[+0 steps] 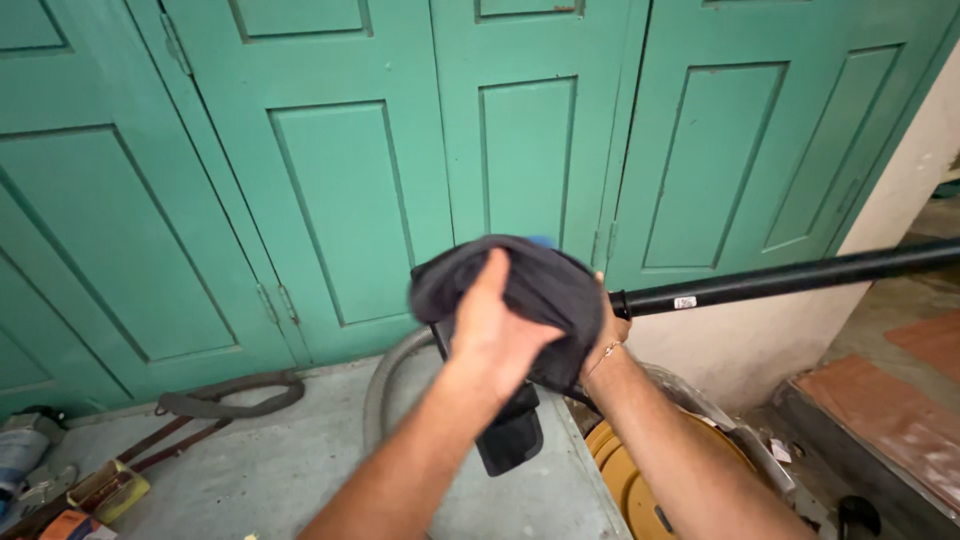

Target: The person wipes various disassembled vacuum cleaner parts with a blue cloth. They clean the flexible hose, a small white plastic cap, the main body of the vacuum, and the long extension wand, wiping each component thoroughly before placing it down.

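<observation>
My left hand [495, 325] presses a dark grey cloth [535, 290] against the end of a long black tube [790, 280] that runs off to the right. My right hand [607, 325] sits behind the cloth, mostly hidden, at the tube's near end, with a thin bracelet at the wrist. Below the cloth hangs a black handle part [510, 440] joined to a grey hose [385, 385]. Whether the right hand grips the tube or the cloth is hidden.
Green panelled doors [340, 180] fill the background. A yellow round machine body [625, 480] stands low right. A belt-like strap [230, 400] and small cans and boxes [90, 495] lie on the grey floor at left. A reddish step [890, 410] is at right.
</observation>
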